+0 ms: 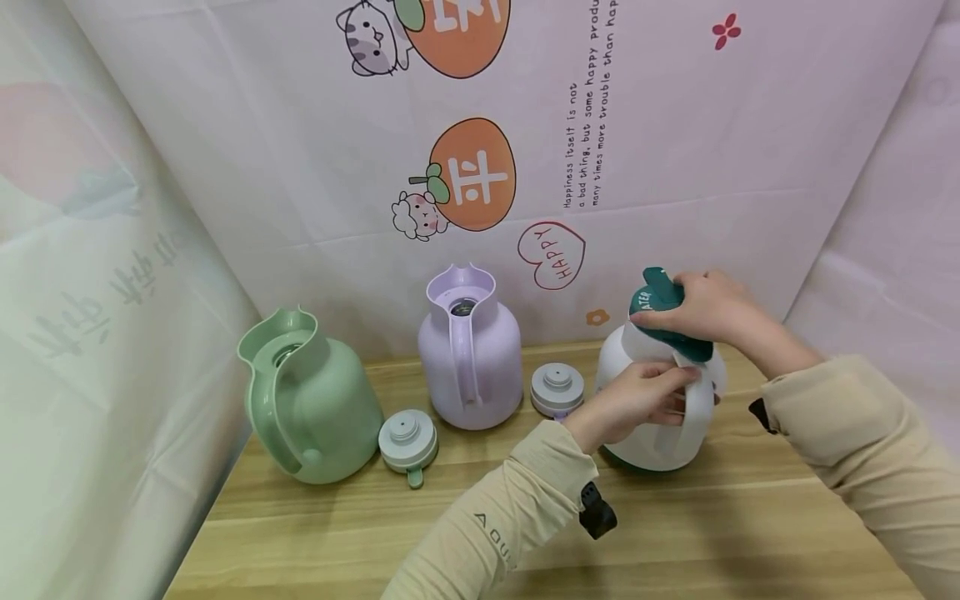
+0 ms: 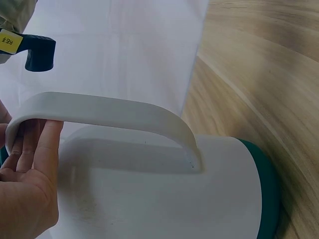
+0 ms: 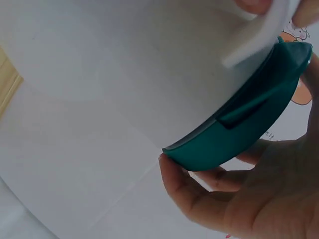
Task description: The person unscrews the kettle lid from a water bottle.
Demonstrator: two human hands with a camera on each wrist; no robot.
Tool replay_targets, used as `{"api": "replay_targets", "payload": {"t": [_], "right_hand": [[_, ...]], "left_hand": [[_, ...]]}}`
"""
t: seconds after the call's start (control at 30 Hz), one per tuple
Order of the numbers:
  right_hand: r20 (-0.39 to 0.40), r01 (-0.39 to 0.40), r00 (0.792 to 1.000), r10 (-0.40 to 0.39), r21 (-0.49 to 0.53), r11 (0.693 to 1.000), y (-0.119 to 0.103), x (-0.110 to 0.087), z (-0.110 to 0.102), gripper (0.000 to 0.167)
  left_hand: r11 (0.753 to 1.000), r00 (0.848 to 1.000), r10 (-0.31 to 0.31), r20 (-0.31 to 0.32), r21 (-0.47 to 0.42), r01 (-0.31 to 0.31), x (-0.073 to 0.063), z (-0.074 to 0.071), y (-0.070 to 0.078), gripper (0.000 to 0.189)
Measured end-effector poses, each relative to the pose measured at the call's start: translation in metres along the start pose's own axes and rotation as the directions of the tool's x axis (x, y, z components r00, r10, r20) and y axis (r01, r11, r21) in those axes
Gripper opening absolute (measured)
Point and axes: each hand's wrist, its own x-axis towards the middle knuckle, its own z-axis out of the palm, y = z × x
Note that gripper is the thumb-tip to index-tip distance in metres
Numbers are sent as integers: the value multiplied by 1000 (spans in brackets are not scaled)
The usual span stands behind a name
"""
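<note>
A white thermos jug (image 1: pixel 648 446) with a teal base stands at the right of the table in the head view. My left hand (image 1: pixel 637 398) grips the upper part of its handle (image 2: pixel 109 108), with fingers passing under the curve in the left wrist view. On top, my right hand (image 1: pixel 712 310) holds the teal lid (image 1: pixel 660 290), thumb at one side and fingers spread round the rim. In the right wrist view the lid (image 3: pixel 224 142) sits against the jug's mouth.
A lilac jug (image 1: pixel 491 367) and a green jug (image 1: pixel 341 417) stand lidless to the left. Grey stoppers, one with a green tab (image 1: pixel 407 440) and one with a lilac tab (image 1: pixel 557 387), lie on the wooden table (image 1: pixel 337 542). A printed cloth (image 1: pixel 315 192) hangs close behind.
</note>
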Motion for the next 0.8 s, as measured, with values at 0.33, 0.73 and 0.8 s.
{"api": "replay_targets", "payload": {"t": [0.33, 0.73, 0.8], "right_hand": [[130, 173, 973, -189, 127, 977, 21, 9, -5, 79], [59, -8, 998, 6, 37, 999, 5, 2, -2, 101], [38, -32, 999, 31, 10, 999, 2, 1, 0, 102]], "left_hand": [[1000, 1000, 21, 22, 2, -21, 0, 0, -1, 36], [1000, 1000, 18, 15, -10, -18, 1, 0, -2, 36], [1000, 1000, 12, 11, -9, -12, 1, 0, -2, 36]]}}
